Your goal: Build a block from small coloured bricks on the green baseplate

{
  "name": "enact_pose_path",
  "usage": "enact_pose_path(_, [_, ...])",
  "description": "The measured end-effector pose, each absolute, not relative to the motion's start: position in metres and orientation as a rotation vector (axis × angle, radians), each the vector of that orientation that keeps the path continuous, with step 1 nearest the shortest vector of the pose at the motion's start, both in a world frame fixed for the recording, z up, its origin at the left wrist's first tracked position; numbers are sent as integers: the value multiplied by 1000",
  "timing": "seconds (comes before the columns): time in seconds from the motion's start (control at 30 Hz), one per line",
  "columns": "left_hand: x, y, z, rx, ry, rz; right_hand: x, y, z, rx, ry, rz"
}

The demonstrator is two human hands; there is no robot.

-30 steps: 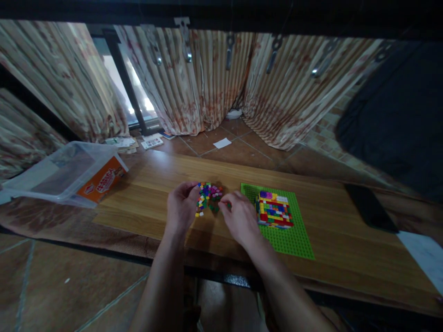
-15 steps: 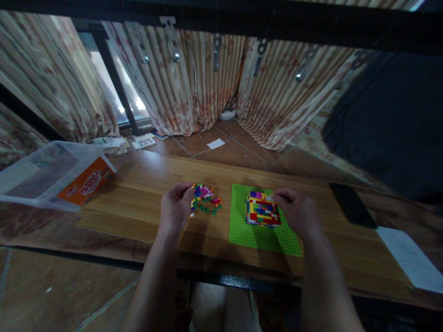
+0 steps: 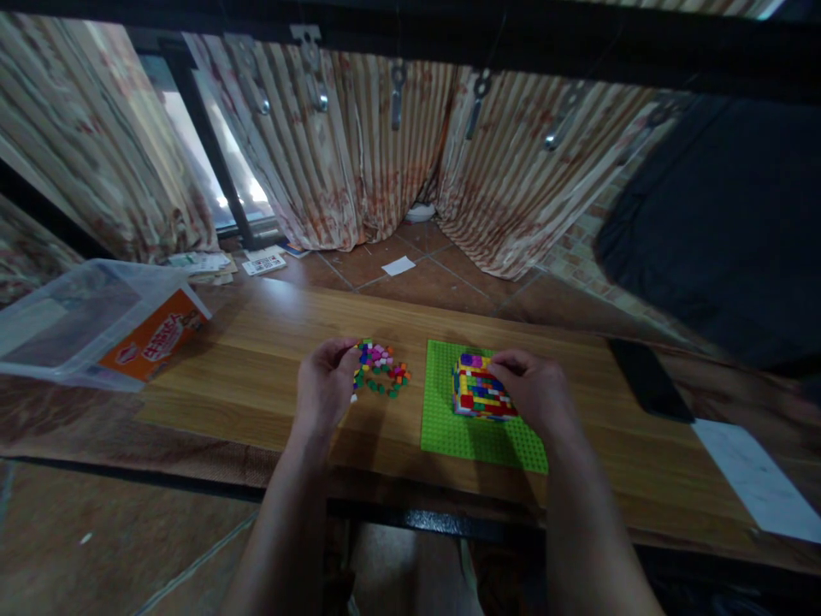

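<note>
A green baseplate [image 3: 468,436] lies on the wooden table [image 3: 256,359], and a multicoloured block of small bricks [image 3: 475,392] stands on it. My right hand [image 3: 532,392] rests on the block's top right side, fingers curled in a pinch; whatever they hold is too small to see. A heap of loose small bricks [image 3: 380,376] lies left of the plate. My left hand [image 3: 326,385] sits at the heap's left edge, fingers bent around some bricks.
A clear plastic box [image 3: 96,321] with an orange label lies tipped at the table's left end. A black phone [image 3: 651,376] and a white sheet [image 3: 753,483] lie to the right. Curtains, floor tiles and papers are behind.
My right hand left the loose heap and moved right onto the built block on the green plate. My left hand stayed at the heap.
</note>
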State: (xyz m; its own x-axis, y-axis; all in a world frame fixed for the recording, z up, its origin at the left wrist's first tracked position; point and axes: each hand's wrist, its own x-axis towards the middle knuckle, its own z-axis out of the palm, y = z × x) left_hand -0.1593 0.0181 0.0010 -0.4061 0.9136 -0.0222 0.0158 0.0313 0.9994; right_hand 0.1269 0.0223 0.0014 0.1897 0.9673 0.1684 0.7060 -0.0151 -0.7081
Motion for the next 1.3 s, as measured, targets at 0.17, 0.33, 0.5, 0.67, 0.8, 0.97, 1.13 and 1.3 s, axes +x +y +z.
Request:
enact_pose_path(0.17, [-161,17,2,981,1539,1474,136,21,3,-1743,-1502,518])
enact_pose_path(0.33, [-160,16,2,986,1552,1466,137,23,4,-1797,-1435,476])
enact_pose_path(0.5, [-161,16,1,984,1544,1475,128,29,-4,-1808,-1438,555])
enact_pose_path(0.67, [-163,18,-2,1001,1543,1471,127,32,-10,-1735,-1318,744])
enact_pose_path(0.8, [-162,17,-2,1004,1542,1473,128,32,-9,-1711,-1237,872])
enact_pose_path(0.97, [-157,15,5,969,1528,1458,125,31,-5,-1697,-1193,908])
enact_pose_path(1.13, [-158,15,5,992,1549,1451,126,28,-10,-1647,-1149,962])
enact_pose_path(1.3, [-161,16,2,979,1520,1482,127,29,-5,-1614,-1121,647])
